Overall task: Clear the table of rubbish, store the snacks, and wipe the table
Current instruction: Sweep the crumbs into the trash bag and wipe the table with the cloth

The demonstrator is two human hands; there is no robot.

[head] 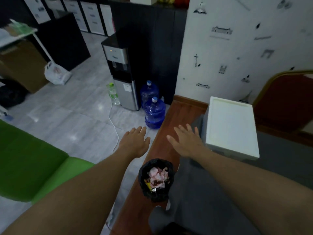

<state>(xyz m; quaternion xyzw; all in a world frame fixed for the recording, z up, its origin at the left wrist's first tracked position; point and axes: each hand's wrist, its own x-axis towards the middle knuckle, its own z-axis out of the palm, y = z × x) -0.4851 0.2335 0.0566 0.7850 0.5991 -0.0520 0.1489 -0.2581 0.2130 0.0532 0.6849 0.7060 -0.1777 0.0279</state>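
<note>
While both forearms were stretched forward above the floor, neither grip held anything. At far left, a green seat (25,158) met the left edge of the grey tiled floor (67,116). A cardboard box (18,65) and a white plastic bag (56,73) lay at the floor's far left corner, below a white bench (15,38).

Centre left, a water dispenser (121,73) stood against dark cabinets (152,39). A clear bottle with a green cap (113,94) stood just beside its left side, and a white cable (113,126) ran across the tiles. On its right stood the rear blue jug (149,92) and the front blue jug (154,114), one before the other, at the edge where tile met a wooden floor strip (177,119).

The left grip (135,143) hovered palm down above that tile edge, wide, its fingers straight and close together. Below and between the forearms, the rubbish bin (143,182), lined with a black bag, stood on the wooden strip. It held pink and foil wrappers (158,177) and stood just beside the edge of a grey surface (279,167); whether they touched could not be told.

The right grip (186,143) hovered palm down over the strip, wide, its fingers spread. It was near the left edge of a white lidded box (232,126) resting on the grey surface. At far right, a red chair (284,99) stood against the patterned white wall (237,48).
</note>
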